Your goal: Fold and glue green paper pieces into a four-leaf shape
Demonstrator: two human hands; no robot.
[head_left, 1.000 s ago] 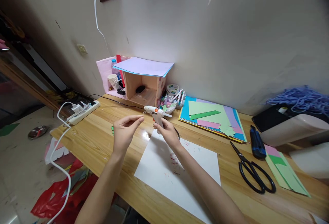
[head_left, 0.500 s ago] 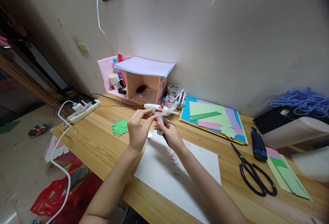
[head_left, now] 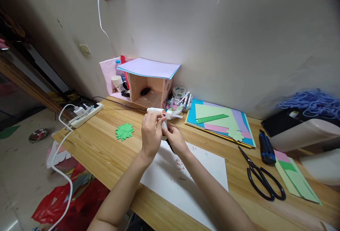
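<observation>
A white hot glue gun (head_left: 170, 114) is held up over the table, and a pale glue stick (head_left: 178, 116) sticks out of its right end. My right hand (head_left: 175, 138) is closed round the handle, where a dark cord hangs down. My left hand (head_left: 151, 132) is closed against the gun's body and the front of its handle, covering part of it. Below both hands lies a white sheet of paper (head_left: 212, 169) with reddish and dark marks. Left of my left hand, a green cut-paper leaf shape (head_left: 124, 132) lies on the wooden table (head_left: 106, 146).
Black scissors (head_left: 262, 178), a blue utility knife (head_left: 267, 148) and folded coloured paper (head_left: 299, 178) lie on the right. Stacked coloured sheets (head_left: 216, 112) rest behind. A cardboard box (head_left: 148, 68) with a purple top stands against the wall. A plugged power strip (head_left: 87, 115) sits at left.
My left hand has moved right, from the gun's front to closer round its body and handle. The glue gun has shifted slightly left; my right hand still grips it.
</observation>
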